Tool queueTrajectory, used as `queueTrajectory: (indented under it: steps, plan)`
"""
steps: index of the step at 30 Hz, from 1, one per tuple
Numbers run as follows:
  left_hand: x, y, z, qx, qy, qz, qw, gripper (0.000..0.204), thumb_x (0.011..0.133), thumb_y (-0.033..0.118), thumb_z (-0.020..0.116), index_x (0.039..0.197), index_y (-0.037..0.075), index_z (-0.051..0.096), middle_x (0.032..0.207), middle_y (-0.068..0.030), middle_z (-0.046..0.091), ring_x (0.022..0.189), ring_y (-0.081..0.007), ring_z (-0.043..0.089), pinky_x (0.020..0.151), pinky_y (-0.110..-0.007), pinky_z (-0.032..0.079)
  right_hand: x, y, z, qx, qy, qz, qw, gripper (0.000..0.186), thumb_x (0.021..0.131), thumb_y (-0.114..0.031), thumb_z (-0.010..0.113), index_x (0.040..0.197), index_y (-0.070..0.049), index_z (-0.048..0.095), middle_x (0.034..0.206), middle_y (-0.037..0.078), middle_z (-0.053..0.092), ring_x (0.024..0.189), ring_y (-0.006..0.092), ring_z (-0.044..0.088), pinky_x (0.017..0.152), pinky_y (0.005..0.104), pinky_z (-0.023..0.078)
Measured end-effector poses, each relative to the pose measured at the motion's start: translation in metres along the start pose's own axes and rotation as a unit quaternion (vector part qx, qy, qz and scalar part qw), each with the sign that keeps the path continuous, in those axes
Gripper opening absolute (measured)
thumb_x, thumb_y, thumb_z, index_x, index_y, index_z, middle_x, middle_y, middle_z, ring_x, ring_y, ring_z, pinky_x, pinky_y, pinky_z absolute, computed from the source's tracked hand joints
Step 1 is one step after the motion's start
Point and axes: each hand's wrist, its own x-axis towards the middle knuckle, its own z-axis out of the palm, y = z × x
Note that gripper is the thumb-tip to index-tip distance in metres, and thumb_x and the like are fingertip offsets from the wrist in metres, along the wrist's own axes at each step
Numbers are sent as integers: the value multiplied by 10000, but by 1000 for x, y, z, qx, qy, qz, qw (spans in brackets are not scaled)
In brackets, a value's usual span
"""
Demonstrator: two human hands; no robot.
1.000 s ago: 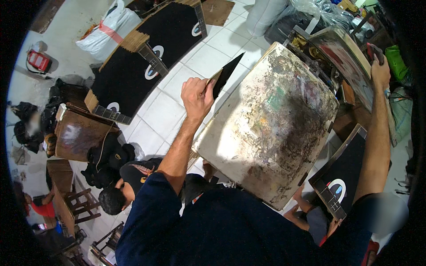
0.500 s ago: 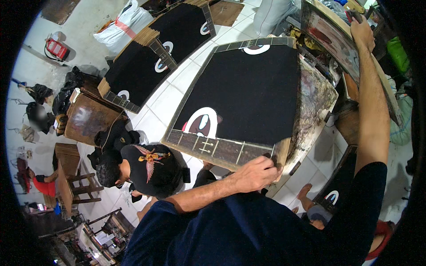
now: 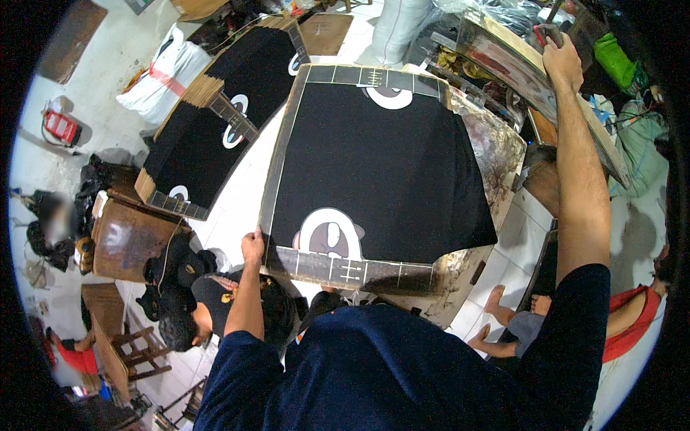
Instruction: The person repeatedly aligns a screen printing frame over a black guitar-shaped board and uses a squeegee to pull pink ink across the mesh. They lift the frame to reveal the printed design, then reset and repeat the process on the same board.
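Over the left part of the stained tabletop [image 3: 496, 138] — a cloth-covered board [image 3: 384, 276], seemingly being laid in place.
The left hand [image 3: 253, 248] has fingers curled at the board's near-left corner; their grip I cannot tell. The right hand's [image 3: 563, 65] fingers hold a dark handle [image 3: 552, 33] on a tilted frame [image 3: 496, 63] — next move probably calls for squaring the board.

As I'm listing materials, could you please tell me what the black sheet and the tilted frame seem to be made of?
Black sheet: probably matte cloth, its right edge hanging loose and wavy. Tilted frame: likely unpainted wood, judging by its dull tan rim.
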Motion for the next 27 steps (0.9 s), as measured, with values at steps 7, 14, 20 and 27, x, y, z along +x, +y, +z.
queueTrajectory:
  steps: [7, 14, 20, 27]
  plan:
    - [-2, 20, -12, -243, -57, 80, 965, 516, 1095, 378, 532, 679, 74, 504, 641, 66, 420, 625, -76, 343, 546, -320, 280, -25, -12, -12, -8, 40, 28, 999, 508, 922, -507, 615, 1390, -310, 619, 1282, 139, 714, 1195, 388, 665, 993, 506, 522]
    - [-3, 75, 45, -264, -194, 72, 942, 477, 1078, 325, 576, 666, 98, 502, 632, 76, 410, 622, -75, 329, 547, -312, 279, -65, -26, -9, 123, 95, -42, 987, 203, 934, -160, 670, 1129, -105, 684, 1079, 181, 730, 1077, 384, 679, 897, 453, 517]
    - [-7, 86, 54, -52, -159, 88, 982, 490, 987, 433, 684, 935, -51, 731, 791, -106, 723, 766, -184, 643, 728, -364, 509, -67, -28, -4, 111, 81, -18, 990, 228, 938, -204, 669, 1155, -136, 686, 1070, 183, 734, 1062, 401, 680, 893, 462, 519]
    - [-17, 94, 10, 75, -175, 246, 950, 745, 718, 470, 929, 1157, -45, 619, 919, -209, 718, 852, -361, 699, 791, -449, 547, -44, -19, -5, 101, 76, -7, 992, 242, 924, -243, 688, 1149, -153, 691, 1069, 205, 731, 1059, 423, 676, 876, 492, 518]
